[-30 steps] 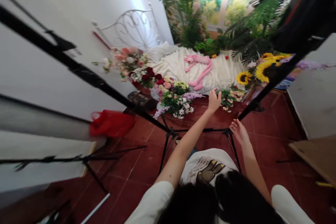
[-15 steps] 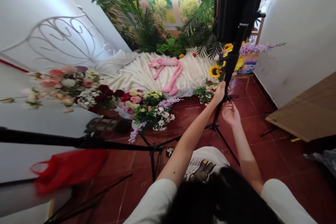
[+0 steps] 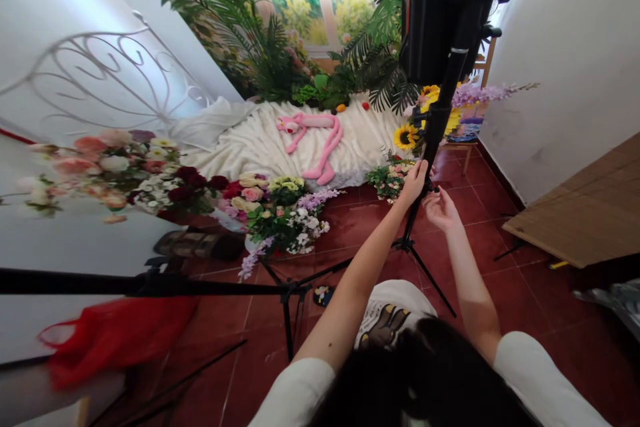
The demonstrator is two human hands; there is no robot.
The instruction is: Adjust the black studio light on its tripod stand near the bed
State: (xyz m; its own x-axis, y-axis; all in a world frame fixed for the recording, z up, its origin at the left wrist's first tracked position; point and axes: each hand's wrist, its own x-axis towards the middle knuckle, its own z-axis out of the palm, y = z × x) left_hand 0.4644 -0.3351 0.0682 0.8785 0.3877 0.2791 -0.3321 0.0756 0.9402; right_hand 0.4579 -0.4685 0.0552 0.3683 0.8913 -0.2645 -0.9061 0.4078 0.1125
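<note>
Well left of the stand, another black pole (image 3: 215, 289) is crossing above a red bag (image 3: 120, 333), so you should be keeping your feet clear on that side. Nearer the stand, flowers (image 3: 287, 213) are crowding the red floor (image 3: 345, 220).

Your left hand (image 3: 415, 183) is grasping the stand (image 3: 435, 130), wrapping around its pole just above a small knob (image 3: 434, 189). That grip is probably bearing the weight of the black head (image 3: 425, 20) at the stand's top, so you should be holding it firm. The stand is standing between your hands, its legs spreading below.

Just right of the stand, your right hand is curling its fingers (image 3: 437, 195) at the knob; whether they are pinching it, I cannot tell. You should be turning gradually, lest the upper section be slipping. Farther right, cardboard (image 3: 580, 213) is sitting well apart from the stand.
</note>
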